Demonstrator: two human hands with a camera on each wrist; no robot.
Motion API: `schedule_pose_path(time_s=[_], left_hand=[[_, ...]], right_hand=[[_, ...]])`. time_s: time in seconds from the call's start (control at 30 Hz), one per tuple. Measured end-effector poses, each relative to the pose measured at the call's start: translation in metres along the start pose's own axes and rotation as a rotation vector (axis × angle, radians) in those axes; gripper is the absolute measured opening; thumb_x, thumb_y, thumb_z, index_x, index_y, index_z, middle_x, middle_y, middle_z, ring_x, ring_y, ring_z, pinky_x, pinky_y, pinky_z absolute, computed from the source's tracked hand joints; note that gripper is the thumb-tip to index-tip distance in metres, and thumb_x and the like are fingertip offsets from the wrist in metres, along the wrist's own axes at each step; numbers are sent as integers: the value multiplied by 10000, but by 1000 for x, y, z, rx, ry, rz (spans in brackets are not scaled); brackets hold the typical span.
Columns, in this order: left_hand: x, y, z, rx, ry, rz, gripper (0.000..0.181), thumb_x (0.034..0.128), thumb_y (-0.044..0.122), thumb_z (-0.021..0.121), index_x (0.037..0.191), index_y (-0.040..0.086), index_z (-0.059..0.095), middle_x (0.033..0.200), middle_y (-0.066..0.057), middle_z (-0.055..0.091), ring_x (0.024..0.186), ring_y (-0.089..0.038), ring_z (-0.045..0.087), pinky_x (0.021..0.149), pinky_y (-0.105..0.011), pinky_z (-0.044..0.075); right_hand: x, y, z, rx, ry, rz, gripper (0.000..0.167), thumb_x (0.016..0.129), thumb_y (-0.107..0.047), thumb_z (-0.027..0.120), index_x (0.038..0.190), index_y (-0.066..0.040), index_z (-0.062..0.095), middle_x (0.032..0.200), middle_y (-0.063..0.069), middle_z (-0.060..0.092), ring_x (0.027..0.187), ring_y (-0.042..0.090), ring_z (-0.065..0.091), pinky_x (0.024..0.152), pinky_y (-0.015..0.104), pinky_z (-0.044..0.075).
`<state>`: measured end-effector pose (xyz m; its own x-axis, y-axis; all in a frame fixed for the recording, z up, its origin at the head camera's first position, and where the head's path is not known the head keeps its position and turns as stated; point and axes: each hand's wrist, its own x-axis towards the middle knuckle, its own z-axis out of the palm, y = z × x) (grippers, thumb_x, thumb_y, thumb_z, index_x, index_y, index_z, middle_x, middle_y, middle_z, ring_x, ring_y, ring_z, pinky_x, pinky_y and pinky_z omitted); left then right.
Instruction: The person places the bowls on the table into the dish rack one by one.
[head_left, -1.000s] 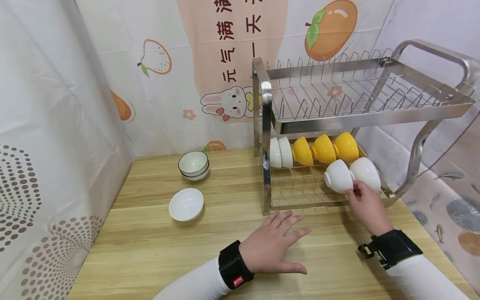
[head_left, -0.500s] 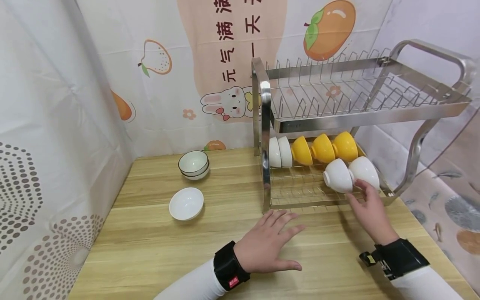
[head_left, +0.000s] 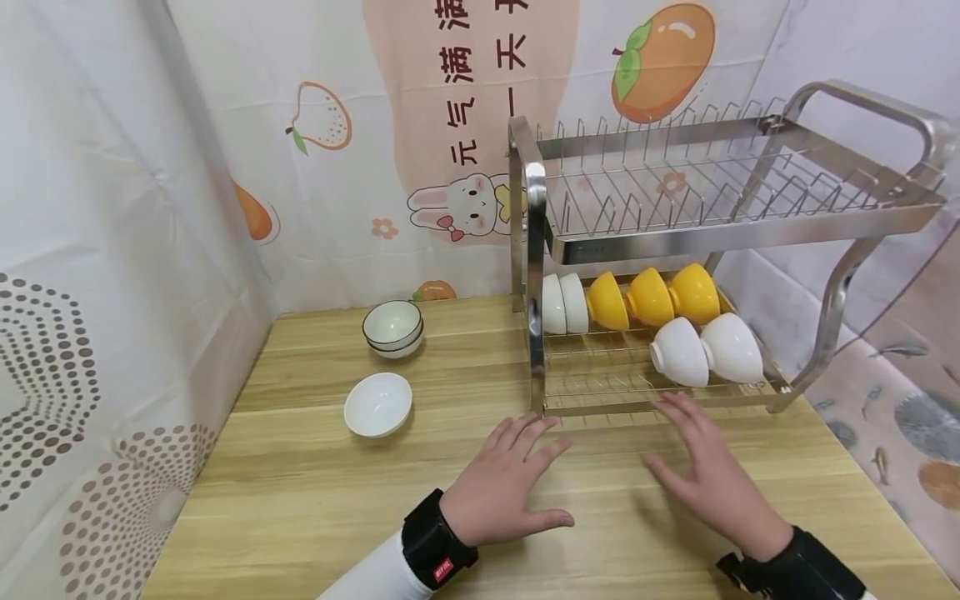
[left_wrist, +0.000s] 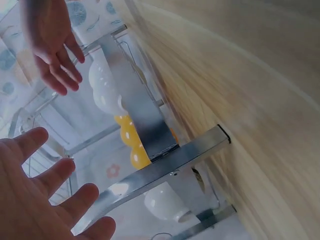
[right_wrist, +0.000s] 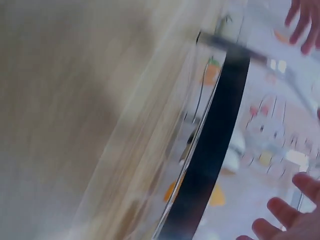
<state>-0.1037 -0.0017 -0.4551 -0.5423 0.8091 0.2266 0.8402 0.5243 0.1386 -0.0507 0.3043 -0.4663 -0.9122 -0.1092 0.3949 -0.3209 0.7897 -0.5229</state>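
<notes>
My right hand (head_left: 708, 483), fingers spread and holding nothing, is over the table just in front of a two-tier metal dish rack (head_left: 750, 237). Behind its fingertips, two white bowls lie on their sides in the lower tier's front row: a left one (head_left: 682, 354) and a right one (head_left: 735, 350). My left hand (head_left: 498, 492) hovers with straight, spread fingers near the rack's left front foot; the left wrist view shows bare fingers (left_wrist: 80, 200). Nearest on its left is a single white bowl (head_left: 378, 406), upright on the table.
In the lower tier's back row stand yellow bowls (head_left: 649, 297) and two nested white bowls (head_left: 575, 304). Two stacked dark-rimmed bowls (head_left: 393, 321) sit at the table's back. A printed curtain (head_left: 330, 225) hangs behind. The rack's upper tier overhangs the lower one.
My right hand has let go of the white bowls and drawn back toward me, fingers spreading. My left hand has shifted slightly left. The bowls remain in place.
</notes>
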Motion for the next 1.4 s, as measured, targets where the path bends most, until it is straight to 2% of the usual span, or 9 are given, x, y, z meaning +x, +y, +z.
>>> schedule_pose_path(time_s=[0.1,0.23,0.43,0.57,0.8,0.93,1.13,1.27,1.4], left_hand=[[-4,-1,1,11,16,3,866,859,771,489,1537,251,346,1596,-22,250,1446,-278,284,1175,-480,256],[-7,-2,1,14,20,1,859,864,769,483,1536,249,353,1594,-31,256,1440,-288,299,1167,-487,272],[-13,-5,3,-2,-3,-19,807,896,708,513,1540,254,342,1593,-33,276,1442,-290,300,1163,-491,277],[-20,-13,5,-13,-28,-71,725,946,650,481,1530,236,365,1569,-43,331,1434,-285,313,1167,-488,268],[-41,-51,2,-16,-22,-266,736,969,665,376,1518,174,386,1545,-91,384,1415,-314,350,1155,-516,273],[-56,-81,-4,3,75,-375,680,958,562,542,1463,114,460,1463,-125,479,1350,-331,432,1111,-536,340],[-74,-118,-9,74,212,-508,542,861,260,778,1328,59,590,1303,-144,594,1182,-355,564,976,-514,464],[-82,-131,-8,74,185,-582,469,836,175,791,1259,43,638,1190,-133,660,1045,-350,634,870,-499,517],[-86,-137,-5,65,120,-610,374,855,156,762,1203,52,674,1083,-120,708,928,-337,672,762,-491,534]], right_hand=[[-5,-8,8,-79,-52,-63,784,775,-274,839,1441,-92,466,1517,204,348,1380,464,292,1016,706,319],[-9,-12,16,-153,-82,-115,797,756,-381,846,1425,-120,498,1518,175,358,1417,412,264,1130,606,238],[-12,-15,22,-150,-88,-123,761,756,-355,848,1400,-115,522,1470,196,410,1380,424,303,1169,545,191],[-13,-17,23,-153,-92,-123,740,763,-337,845,1392,-115,525,1464,198,420,1365,426,323,1194,488,154],[-13,-19,22,-165,-90,-136,737,774,-328,838,1405,-131,513,1476,177,418,1356,419,341,1210,425,119],[-14,-20,21,-172,-86,-150,731,782,-342,833,1401,-112,519,1476,172,423,1348,414,354,1217,371,75],[-15,-21,20,-171,-63,-166,732,777,-351,835,1392,-93,533,1456,169,448,1332,423,375,1216,337,46],[-16,-21,20,-167,-59,-173,730,778,-357,835,1392,-99,536,1450,168,455,1326,428,379,1216,344,45],[-17,-21,21,-168,-51,-181,732,771,-356,838,1386,-92,541,1441,169,463,1320,429,388,1212,317,24]])
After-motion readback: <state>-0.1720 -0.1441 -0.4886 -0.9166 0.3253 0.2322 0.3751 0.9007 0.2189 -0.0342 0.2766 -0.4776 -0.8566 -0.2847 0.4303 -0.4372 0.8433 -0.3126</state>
